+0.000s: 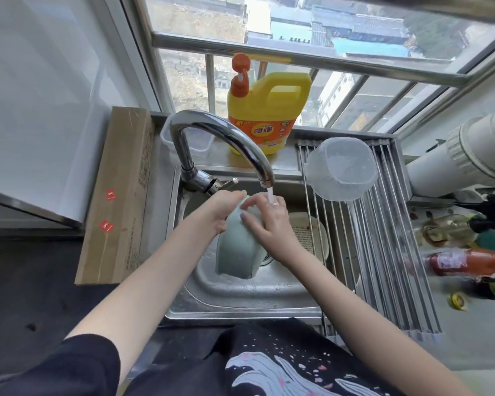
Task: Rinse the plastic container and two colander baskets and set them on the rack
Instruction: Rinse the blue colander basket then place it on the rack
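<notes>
A: How many pieces do you count?

B: One clear plastic container (342,168) lying tipped on the rack (389,252), one green colander basket (236,252) under the tap (220,141), one cream colander basket (309,238) low in the sink (240,292), partly under the rack bars.

A: Anything around?

B: A yellow detergent jug (269,112) and another clear tub (187,141) on the ledge, a cardboard box (120,195) left, bottles (469,261) on the counter (469,324) right.

A: And the hands?

B: Left hand (222,210) grips the green basket's upper left edge, fingers curled over it. Right hand (269,221) lies on its top right, fingers spread and loosely bent, under the water stream (270,195)
</notes>
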A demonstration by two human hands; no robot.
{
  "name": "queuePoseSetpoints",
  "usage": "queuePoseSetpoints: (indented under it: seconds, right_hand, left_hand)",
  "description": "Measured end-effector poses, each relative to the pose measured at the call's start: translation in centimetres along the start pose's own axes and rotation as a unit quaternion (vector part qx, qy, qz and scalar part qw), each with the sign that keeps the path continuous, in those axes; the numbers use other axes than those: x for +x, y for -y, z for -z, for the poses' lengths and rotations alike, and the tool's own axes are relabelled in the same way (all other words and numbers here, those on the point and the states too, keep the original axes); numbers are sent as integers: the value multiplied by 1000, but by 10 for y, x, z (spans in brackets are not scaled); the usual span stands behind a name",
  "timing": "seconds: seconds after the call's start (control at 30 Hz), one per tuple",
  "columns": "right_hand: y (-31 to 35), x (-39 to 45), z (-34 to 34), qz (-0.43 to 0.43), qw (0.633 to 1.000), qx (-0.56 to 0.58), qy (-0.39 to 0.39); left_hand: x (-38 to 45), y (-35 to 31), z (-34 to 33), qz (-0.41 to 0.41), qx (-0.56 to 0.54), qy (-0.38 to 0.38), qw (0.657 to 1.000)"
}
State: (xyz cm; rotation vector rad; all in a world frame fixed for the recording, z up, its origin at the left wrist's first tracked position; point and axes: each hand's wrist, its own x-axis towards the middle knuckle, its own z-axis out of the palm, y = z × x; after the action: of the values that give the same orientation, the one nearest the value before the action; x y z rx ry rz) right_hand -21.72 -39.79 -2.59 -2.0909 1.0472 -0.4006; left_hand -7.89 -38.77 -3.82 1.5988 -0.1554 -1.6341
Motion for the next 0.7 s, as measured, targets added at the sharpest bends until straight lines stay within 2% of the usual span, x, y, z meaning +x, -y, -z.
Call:
queuePoseSetpoints:
  seconds: [0.1, 0.17, 0.3, 0.7]
  right_hand:
    - [-5, -4, 8, 64, 994, -1, 89]
    - [-10, -8, 10, 83, 989, -23, 117]
    - [-10, -12, 4, 42, 995, -4, 90]
    - [-11, -7, 4, -16, 989, 95, 112]
  left_hand:
    - [4, -4, 1, -7, 4, -16, 1000]
    - [5, -6, 2, -5, 12, -18, 1000]
    - [4, -9, -3, 9, 8, 12, 1000]
    - [0, -11, 0, 27, 24, -16, 999]
